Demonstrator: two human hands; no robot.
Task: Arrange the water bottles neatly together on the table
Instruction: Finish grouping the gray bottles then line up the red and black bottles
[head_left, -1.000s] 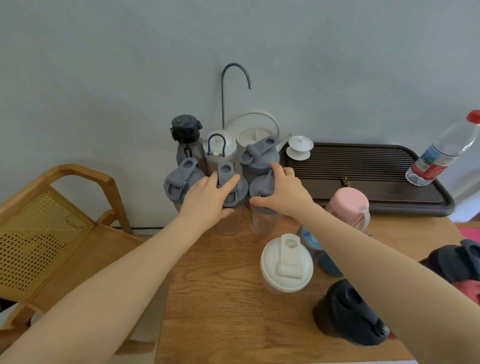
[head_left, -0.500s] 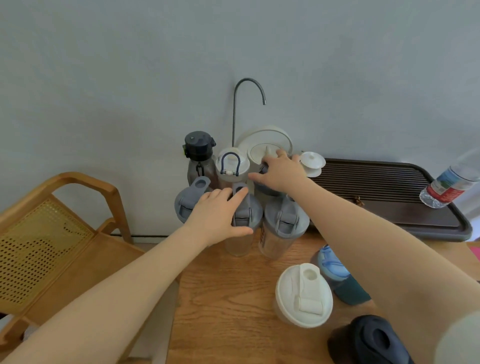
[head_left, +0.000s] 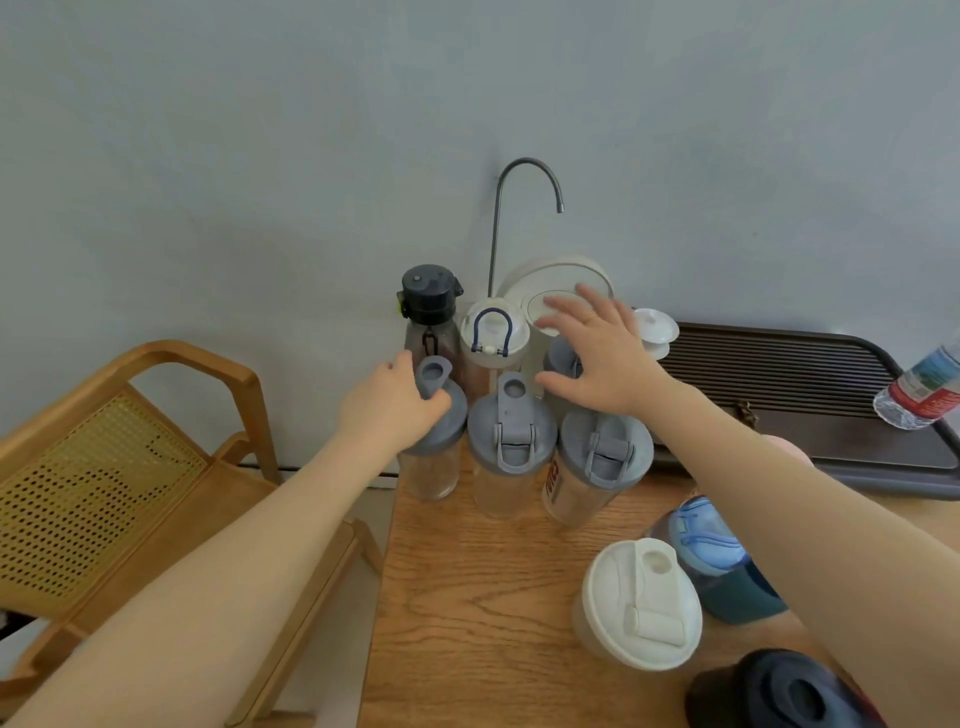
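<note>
Three clear bottles with grey flip lids stand in a front row near the table's far left corner: left (head_left: 434, 467), middle (head_left: 511, 434) and right (head_left: 602, 454). My left hand (head_left: 387, 410) grips the lid rim of the left one. Behind them stand a black-capped bottle (head_left: 430, 299), a white-lidded bottle with a blue loop (head_left: 493, 332) and another grey-lidded bottle (head_left: 558, 358), mostly hidden under my right hand (head_left: 602, 358). That hand hovers with fingers spread and holds nothing. Apart at the near right are a white-lidded bottle (head_left: 641, 603), a blue bottle (head_left: 722, 566) and a black-lidded bottle (head_left: 784, 691).
A white kettle (head_left: 550, 283) with a gooseneck spout (head_left: 524, 171) sits against the wall. A dark slatted tea tray (head_left: 779, 374) at the right carries a small white lidded cup (head_left: 655, 330) and a tilted plastic water bottle (head_left: 924, 384). A wooden chair (head_left: 130, 467) stands left of the table edge (head_left: 387, 545).
My left hand has shifted from the middle grey-lidded bottle to the left one. My right hand has let go of the back grey-lidded bottle and spread its fingers above it.
</note>
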